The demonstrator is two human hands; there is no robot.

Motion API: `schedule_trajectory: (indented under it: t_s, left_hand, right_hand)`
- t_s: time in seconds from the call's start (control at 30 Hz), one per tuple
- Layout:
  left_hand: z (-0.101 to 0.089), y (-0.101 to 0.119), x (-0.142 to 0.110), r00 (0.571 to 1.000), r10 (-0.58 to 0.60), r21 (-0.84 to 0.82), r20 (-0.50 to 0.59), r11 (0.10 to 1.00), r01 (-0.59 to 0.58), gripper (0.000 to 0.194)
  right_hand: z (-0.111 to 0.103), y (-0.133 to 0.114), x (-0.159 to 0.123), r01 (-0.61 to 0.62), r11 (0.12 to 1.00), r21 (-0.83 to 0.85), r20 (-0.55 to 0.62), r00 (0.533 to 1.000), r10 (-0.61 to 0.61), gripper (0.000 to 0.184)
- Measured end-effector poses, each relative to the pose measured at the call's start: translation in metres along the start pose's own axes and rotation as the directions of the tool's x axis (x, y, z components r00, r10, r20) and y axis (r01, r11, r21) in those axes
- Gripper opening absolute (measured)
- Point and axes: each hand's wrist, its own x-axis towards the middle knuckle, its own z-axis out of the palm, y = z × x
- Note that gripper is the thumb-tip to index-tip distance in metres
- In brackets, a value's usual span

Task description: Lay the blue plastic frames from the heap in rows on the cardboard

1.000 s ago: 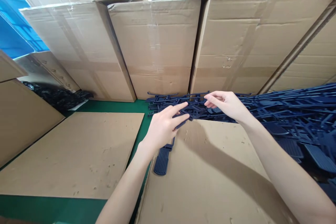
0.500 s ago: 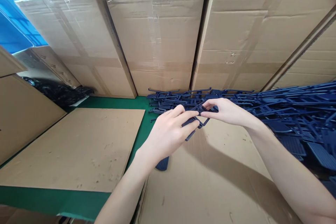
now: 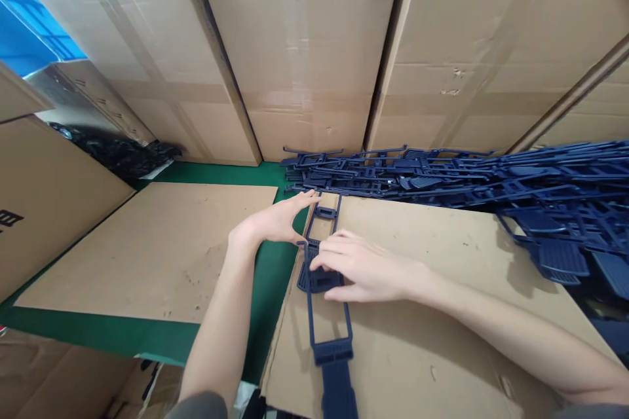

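Observation:
A dark blue plastic frame [image 3: 311,324] with long thin bars and a flat end piece lies lengthwise on the near cardboard sheet. Beyond it, a second dark blue frame [image 3: 325,213] of the same kind overlaps it, with a ribbed pad partly showing beneath. My right hand [image 3: 361,267] has its fingers bent over the middle of the nearer frame and grips it there. Along the left side of the frames, my left hand [image 3: 280,219] is open, thumb and fingers spread, its tips at the bars. Fingers hide part of the overlap.
A long heap of similar dark blue frames [image 3: 442,177] runs along the back and right. Taped cardboard boxes [image 3: 299,59] stand behind it. Another cardboard sheet [image 3: 147,249] lies on the green surface [image 3: 221,173] to the left, near a black plastic bag [image 3: 118,160].
Both hands have come down and nearer from the heap's edge. The frames now lie stretched out on the cardboard. My left hand has opened; my right hand has moved left onto the nearer frame.

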Motion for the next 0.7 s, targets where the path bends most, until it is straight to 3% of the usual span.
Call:
schedule_trajectory:
  t_s: [0.17, 0.37, 0.53, 0.7]
  left_hand:
    - [0.014, -0.007, 0.010, 0.994, 0.086, -0.074, 0.062, 0.994, -0.081, 0.096]
    - [0.011, -0.011, 0.030, 0.994, 0.069, -0.024, 0.090, 0.997, -0.067, 0.090]
    - [0.023, -0.024, 0.032, 0.993, 0.113, -0.081, 0.020, 0.991, -0.111, 0.086]
    - [0.050, -0.040, 0.028, 0.979, 0.141, -0.246, -0.148, 0.953, -0.175, 0.080]
  right_hand:
    - [0.031, -0.008, 0.002, 0.096, 0.993, 0.071, 0.000, 0.995, -0.096, 0.027]
    - [0.027, -0.013, -0.001, -0.009, 1.000, -0.006, 0.048, 0.999, 0.009, 0.025]
    - [0.025, -0.014, -0.002, -0.114, 0.993, 0.005, 0.061, 0.992, 0.113, 0.022]
    - [0.037, -0.008, -0.002, -0.082, 0.996, 0.028, -0.097, 0.992, 0.085, 0.022]
